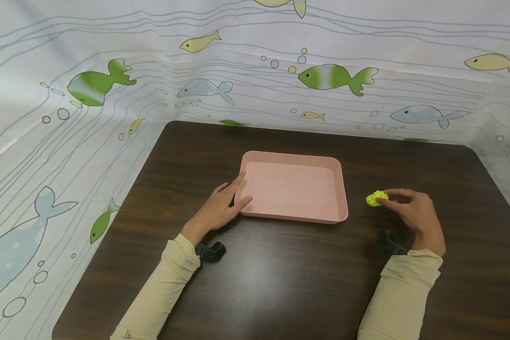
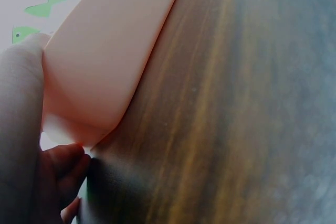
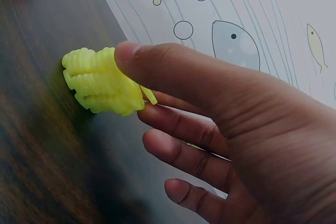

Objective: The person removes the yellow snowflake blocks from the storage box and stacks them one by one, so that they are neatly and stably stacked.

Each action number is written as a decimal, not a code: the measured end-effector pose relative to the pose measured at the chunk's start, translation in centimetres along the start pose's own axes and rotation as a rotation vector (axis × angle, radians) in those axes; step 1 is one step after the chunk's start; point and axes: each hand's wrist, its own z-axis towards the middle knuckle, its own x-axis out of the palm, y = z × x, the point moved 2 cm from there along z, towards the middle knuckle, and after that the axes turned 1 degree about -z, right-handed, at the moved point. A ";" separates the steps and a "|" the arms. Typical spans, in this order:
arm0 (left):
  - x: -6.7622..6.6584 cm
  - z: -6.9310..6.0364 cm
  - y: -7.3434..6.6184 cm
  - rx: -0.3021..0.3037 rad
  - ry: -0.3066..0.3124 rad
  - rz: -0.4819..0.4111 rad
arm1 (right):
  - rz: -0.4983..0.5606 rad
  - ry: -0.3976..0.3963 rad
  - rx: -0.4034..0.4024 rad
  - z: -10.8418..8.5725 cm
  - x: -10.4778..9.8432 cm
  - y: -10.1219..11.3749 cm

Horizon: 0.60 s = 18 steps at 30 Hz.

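A shallow pink tray (image 1: 292,189) lies on the table with its inside bare. My left hand (image 1: 216,208) rests against its near left corner, thumb at the front rim and fingers along the left side. In the left wrist view the thumb reaches over the rim of the tray wall (image 2: 105,51), with other fingertips beside the corner. To the right of the tray, my right hand (image 1: 416,212) pinches a bright yellow ridged piece (image 3: 100,80) with lobed edges between thumb and index finger. Its exact kind is unclear. The other fingers of that hand hang loosely curled, apart from it.
Beneath everything is a dark wood-grain table (image 1: 255,278) with rounded far corners. A white curtain (image 1: 255,71) printed with fish and wavy lines surrounds its back and sides. Dark straps (image 1: 211,251) sit at both wrists.
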 end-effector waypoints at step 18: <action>0.1 0.1 0.2 -0.006 0.011 0.000 | 0.052 0.008 0.001 0.0 0.1 -0.2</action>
